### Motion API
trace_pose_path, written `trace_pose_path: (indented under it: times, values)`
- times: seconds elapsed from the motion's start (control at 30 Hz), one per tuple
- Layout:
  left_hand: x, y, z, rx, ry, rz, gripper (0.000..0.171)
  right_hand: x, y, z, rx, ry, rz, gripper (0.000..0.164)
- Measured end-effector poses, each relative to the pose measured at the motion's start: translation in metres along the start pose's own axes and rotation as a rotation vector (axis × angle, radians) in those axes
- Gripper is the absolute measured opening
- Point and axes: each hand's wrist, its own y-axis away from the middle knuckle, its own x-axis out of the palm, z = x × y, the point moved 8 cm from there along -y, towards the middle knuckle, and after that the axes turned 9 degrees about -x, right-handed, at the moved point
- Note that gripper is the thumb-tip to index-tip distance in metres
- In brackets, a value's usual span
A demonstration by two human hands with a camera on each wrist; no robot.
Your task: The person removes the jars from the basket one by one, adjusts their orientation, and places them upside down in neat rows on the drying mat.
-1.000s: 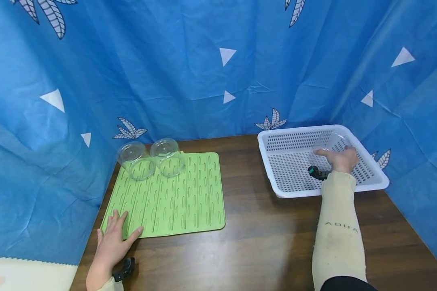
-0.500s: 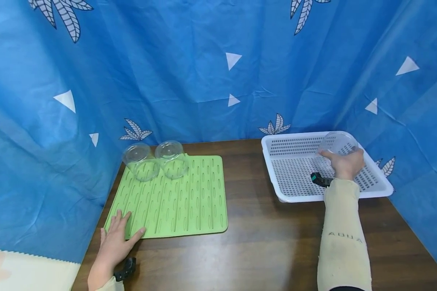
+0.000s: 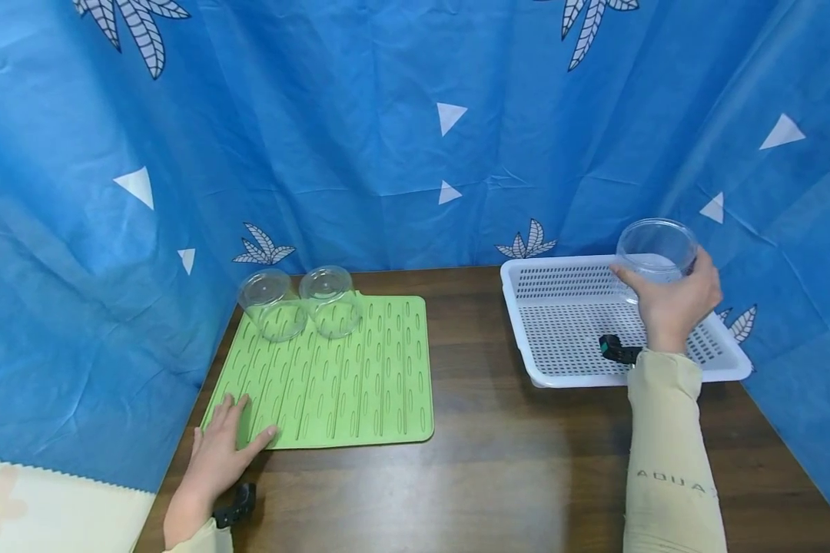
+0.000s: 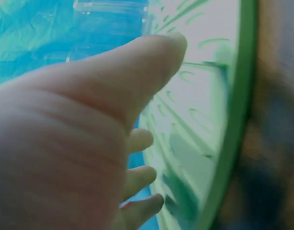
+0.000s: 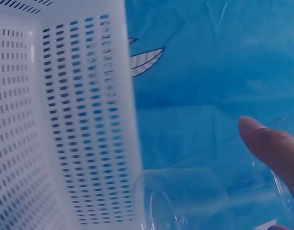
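Observation:
My right hand [image 3: 679, 306] grips a clear, round plastic container [image 3: 653, 240] with thumb and fingers on its sides, raised above the white basket [image 3: 581, 380]. In the right wrist view, the container [image 5: 199, 201] is beside the perforated basket wall [image 5: 84, 129], and a fingertip [image 5: 252, 129] shows near it. My left hand [image 3: 213, 453] rests with spread fingers on the near left corner of the green ridged mat [image 3: 360, 384]. On the mat's far left stand two more clear containers, one [image 3: 271, 303] beside the other [image 3: 330, 301]. The left wrist view shows the thumb [image 4: 152, 55] over the mat.
A dark brown wooden table [image 3: 484, 430] carries the mat on the left and the basket on the right. Blue patterned curtain [image 3: 387, 138] encloses the back and sides. A black wrist camera mount [image 3: 619, 349] sits by the right wrist.
My right hand has lifted the clear container up from inside the basket. The left hand stays on the mat's corner. The head view has shifted slightly.

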Motion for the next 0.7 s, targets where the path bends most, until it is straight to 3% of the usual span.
trace_pose_path:
  times: [0.13,0.3,0.43,0.57,0.7]
  values:
    - [-0.021,-0.001,-0.016,0.05,-0.004,-0.131,0.09,-0.011,0.004,0.023,-0.091,-0.001,-0.065,0.1]
    - [-0.056,-0.001,-0.045,0.129,0.038,-0.279,0.087,-0.022,0.008,0.06,-0.284,0.008,-0.146,0.097]
    - [-0.08,-0.001,-0.068,0.166,0.038,-0.362,0.085,-0.023,0.015,0.095,-0.423,-0.007,-0.142,0.095]
    - [-0.096,-0.003,-0.092,0.216,0.08,-0.394,0.083,-0.019,0.024,0.128,-0.534,-0.032,-0.124,0.096]
    - [-0.106,-0.009,-0.113,0.288,0.178,-0.389,0.08,-0.008,0.039,0.158,-0.666,-0.046,-0.098,0.099]
